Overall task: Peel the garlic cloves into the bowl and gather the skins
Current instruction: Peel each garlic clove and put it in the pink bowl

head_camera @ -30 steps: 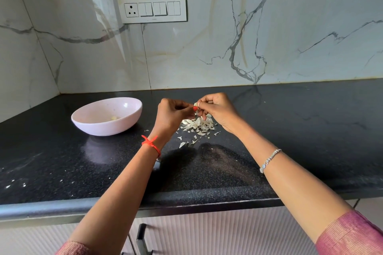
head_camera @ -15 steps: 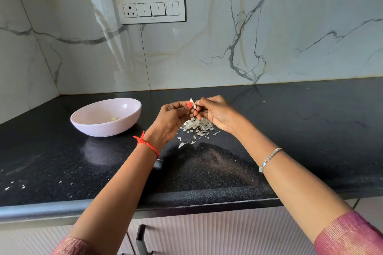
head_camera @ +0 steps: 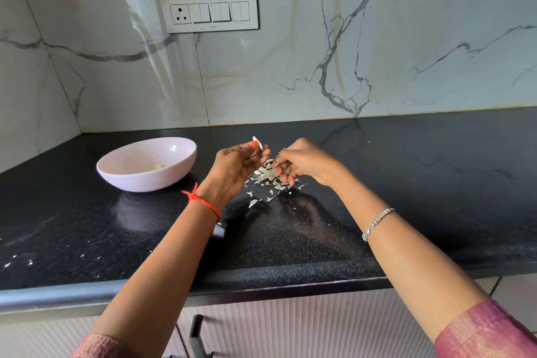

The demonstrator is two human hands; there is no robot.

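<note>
My left hand (head_camera: 235, 166) is raised over the black counter and pinches a garlic clove (head_camera: 258, 142) between thumb and fingertips. My right hand (head_camera: 302, 161) hangs just to its right, fingers curled down over the pile of pale garlic skins (head_camera: 268, 180); a bit of skin seems to sit at its fingertips, but I cannot tell if it holds it. A pink bowl (head_camera: 116, 174) stands to the left with a peeled clove (head_camera: 157, 166) inside.
The black counter (head_camera: 406, 197) runs along a marble wall with a switch panel (head_camera: 209, 12). White specks lie near the front left edge (head_camera: 17, 261). A small dark object (head_camera: 219, 229) peeks out beside my left forearm. A cabinet handle (head_camera: 195, 334) is below.
The two hands have come apart: the left one lifted the clove up and left, the right one dropped toward the skin pile.
</note>
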